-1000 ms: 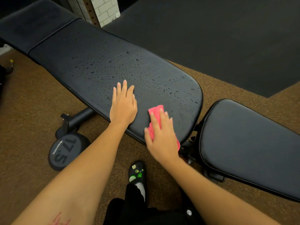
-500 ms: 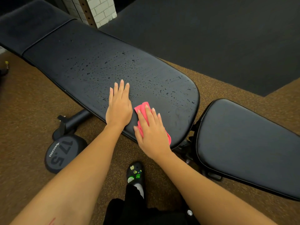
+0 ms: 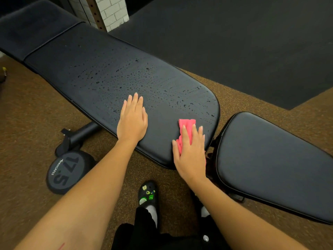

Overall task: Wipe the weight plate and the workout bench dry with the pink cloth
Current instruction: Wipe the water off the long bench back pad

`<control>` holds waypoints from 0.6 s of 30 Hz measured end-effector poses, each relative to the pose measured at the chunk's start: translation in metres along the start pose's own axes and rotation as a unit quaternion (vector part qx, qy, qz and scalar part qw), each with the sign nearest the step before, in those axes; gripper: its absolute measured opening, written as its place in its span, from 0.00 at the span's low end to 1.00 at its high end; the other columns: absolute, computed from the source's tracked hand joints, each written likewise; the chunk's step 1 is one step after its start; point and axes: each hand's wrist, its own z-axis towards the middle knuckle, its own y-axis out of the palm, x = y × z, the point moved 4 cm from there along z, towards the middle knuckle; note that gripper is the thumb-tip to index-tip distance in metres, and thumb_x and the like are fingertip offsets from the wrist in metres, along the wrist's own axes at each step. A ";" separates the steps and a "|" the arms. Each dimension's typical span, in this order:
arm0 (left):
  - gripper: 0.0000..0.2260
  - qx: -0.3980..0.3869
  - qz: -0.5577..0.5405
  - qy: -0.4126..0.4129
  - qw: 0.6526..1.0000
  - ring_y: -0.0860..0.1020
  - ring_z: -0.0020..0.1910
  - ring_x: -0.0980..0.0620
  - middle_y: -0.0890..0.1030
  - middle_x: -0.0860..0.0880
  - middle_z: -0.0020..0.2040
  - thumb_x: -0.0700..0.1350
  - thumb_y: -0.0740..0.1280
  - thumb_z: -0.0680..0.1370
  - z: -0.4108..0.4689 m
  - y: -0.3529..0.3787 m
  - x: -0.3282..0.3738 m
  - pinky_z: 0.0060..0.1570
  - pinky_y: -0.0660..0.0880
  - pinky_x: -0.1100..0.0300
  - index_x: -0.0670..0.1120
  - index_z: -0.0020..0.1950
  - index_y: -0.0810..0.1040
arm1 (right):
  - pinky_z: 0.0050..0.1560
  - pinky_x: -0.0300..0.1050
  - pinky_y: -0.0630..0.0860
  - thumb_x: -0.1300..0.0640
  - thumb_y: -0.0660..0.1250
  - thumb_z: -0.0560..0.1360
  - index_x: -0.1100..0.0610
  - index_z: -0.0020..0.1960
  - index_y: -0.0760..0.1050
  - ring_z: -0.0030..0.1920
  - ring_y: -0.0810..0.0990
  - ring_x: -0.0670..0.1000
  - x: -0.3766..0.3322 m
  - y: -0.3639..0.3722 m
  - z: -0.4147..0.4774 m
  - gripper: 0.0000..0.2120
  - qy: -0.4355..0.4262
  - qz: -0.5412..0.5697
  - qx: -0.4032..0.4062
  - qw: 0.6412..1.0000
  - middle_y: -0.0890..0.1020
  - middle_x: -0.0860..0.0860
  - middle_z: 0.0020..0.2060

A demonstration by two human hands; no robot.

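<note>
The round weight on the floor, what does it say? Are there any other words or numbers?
"17.5": big numbers on the face of the round weight.
"PROGRESS": small letters by the rim of that same face.
The shoe charms: pictures only, no letters I can read.
The bench and pink cloth: no writing.

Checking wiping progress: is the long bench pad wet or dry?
Mostly wet: droplets bead across the middle of the long bench pad; only the near edge by the pink cloth looks dry.

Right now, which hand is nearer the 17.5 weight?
Left. Left hand lies flat on the bench, up-right of the 17.5 weight; right hand presses the pink cloth farther right.
</note>
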 end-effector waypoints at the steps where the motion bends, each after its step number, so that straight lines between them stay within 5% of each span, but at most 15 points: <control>1: 0.20 0.001 0.000 0.001 1.000 0.54 0.75 0.45 0.58 0.42 0.76 0.44 0.50 0.83 0.000 0.000 0.000 0.74 0.46 0.55 0.40 0.74 0.59 | 0.72 0.58 0.49 0.44 0.50 0.78 0.58 0.73 0.62 0.74 0.55 0.65 0.001 0.000 -0.002 0.29 -0.013 -0.011 -0.007 1.000 0.62 0.63 0.72; 10: 0.22 0.001 0.001 0.006 1.000 0.55 0.75 0.46 0.60 0.42 0.75 0.49 0.52 0.82 -0.001 -0.001 -0.001 0.74 0.47 0.54 0.40 0.74 0.61 | 0.73 0.59 0.43 0.45 0.54 0.79 0.56 0.75 0.57 0.75 0.47 0.62 0.019 -0.008 0.051 0.28 0.044 -0.051 -0.032 0.997 0.55 0.61 0.75; 18: 0.24 0.007 -0.002 0.006 1.000 0.56 0.75 0.46 0.61 0.43 0.75 0.53 0.55 0.81 -0.001 0.001 -0.002 0.73 0.47 0.55 0.40 0.73 0.62 | 0.68 0.64 0.59 0.40 0.52 0.76 0.59 0.70 0.68 0.70 0.65 0.65 0.005 -0.001 0.004 0.31 -0.029 -0.080 -0.021 0.996 0.69 0.64 0.68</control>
